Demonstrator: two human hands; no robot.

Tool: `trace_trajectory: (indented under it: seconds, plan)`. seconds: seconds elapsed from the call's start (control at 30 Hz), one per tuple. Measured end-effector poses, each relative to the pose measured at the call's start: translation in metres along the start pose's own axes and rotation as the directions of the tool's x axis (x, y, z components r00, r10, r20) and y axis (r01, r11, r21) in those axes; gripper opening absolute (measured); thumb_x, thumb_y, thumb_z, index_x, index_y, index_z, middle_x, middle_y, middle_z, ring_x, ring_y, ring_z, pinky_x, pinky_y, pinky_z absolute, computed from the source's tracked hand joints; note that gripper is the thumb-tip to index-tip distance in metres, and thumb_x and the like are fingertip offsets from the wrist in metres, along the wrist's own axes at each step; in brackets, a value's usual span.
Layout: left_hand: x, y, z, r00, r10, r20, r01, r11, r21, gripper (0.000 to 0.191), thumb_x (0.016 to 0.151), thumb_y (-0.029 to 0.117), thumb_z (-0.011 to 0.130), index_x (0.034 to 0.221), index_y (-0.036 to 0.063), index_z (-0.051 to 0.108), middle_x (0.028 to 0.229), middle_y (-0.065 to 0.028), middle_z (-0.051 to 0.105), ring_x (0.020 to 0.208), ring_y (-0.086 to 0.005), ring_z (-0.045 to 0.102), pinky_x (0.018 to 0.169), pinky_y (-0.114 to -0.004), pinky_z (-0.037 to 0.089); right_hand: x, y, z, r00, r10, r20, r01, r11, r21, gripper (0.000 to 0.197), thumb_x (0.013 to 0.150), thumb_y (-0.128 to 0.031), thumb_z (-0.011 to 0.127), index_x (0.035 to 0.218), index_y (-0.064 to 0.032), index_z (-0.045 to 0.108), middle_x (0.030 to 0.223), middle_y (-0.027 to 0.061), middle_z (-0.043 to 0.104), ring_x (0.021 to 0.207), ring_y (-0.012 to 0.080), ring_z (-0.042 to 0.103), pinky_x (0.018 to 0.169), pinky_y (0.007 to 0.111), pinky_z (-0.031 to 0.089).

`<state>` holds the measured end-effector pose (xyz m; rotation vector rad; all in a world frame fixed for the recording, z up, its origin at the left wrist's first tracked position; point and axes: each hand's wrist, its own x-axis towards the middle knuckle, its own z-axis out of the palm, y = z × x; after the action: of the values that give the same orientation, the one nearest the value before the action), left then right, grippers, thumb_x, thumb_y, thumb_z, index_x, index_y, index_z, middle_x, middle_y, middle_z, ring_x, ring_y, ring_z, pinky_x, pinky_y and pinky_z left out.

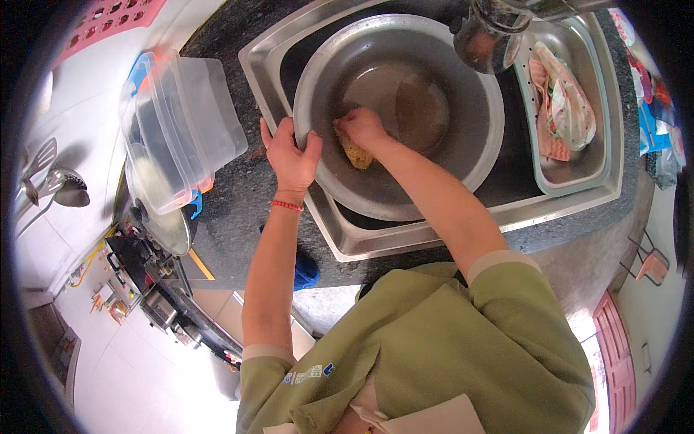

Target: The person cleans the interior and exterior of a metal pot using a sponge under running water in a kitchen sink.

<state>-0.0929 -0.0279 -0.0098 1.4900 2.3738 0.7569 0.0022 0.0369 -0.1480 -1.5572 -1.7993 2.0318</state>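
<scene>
A large round metal basin sits over the stainless steel sink, with a dark, wet-looking bottom. My left hand grips its left rim, thumb over the edge; a red bead bracelet circles that wrist. Inside the basin, my right hand is closed on a yellowish-brown scrubbing pad, pressed against the inner wall on the left. The fingertips of this hand are partly hidden.
A dark faucet overhangs the basin's upper right rim. The sink's side tray holds a crumpled plastic bag and a pink patterned cloth. Left on the granite counter are stacked clear plastic containers and a glass lid.
</scene>
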Motion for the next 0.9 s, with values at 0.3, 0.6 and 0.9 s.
trace_trajectory:
  seconds: [0.3, 0.6, 0.9]
  plan:
    - [0.001, 0.004, 0.0, 0.999, 0.026, -0.024, -0.026, 0.999, -0.03, 0.018, 0.066, 0.016, 0.057, 0.07, 0.0019, 0.048, 0.058, -0.0126, 0.045, 0.062, -0.0348, 0.045, 0.101, -0.045, 0.022, -0.017, -0.015, -0.01, 0.988, -0.154, -0.012, 0.154, 0.987, 0.043, 0.024, 0.069, -0.023, 0.061, 0.08, -0.0018, 0.065, 0.083, 0.0217, 0.06, 0.081, 0.037, 0.058, 0.072, 0.043, 0.046]
    - [-0.002, -0.001, -0.001, 1.0, 0.0, 0.008, 0.0, 1.0, -0.005, 0.018, 0.065, 0.016, 0.057, 0.07, 0.0018, 0.047, 0.059, -0.013, 0.045, 0.061, -0.0353, 0.043, 0.101, -0.047, 0.021, -0.015, -0.003, 0.002, 0.959, -0.277, -0.063, 0.266, 0.953, -0.147, 0.02, 0.07, -0.019, 0.059, 0.076, -0.0012, 0.064, 0.081, 0.0241, 0.058, 0.076, 0.0393, 0.057, 0.069, 0.044, 0.046]
    - [-0.003, 0.001, -0.002, 0.999, 0.038, -0.021, -0.038, 0.999, -0.037, 0.017, 0.066, 0.016, 0.057, 0.071, 0.0024, 0.049, 0.058, -0.011, 0.047, 0.061, -0.033, 0.046, 0.102, -0.047, 0.02, -0.015, -0.006, 0.001, 0.912, -0.38, -0.154, 0.338, 0.91, -0.239, 0.021, 0.072, -0.019, 0.055, 0.076, -0.0003, 0.064, 0.081, 0.0237, 0.056, 0.08, 0.0387, 0.055, 0.07, 0.046, 0.045]
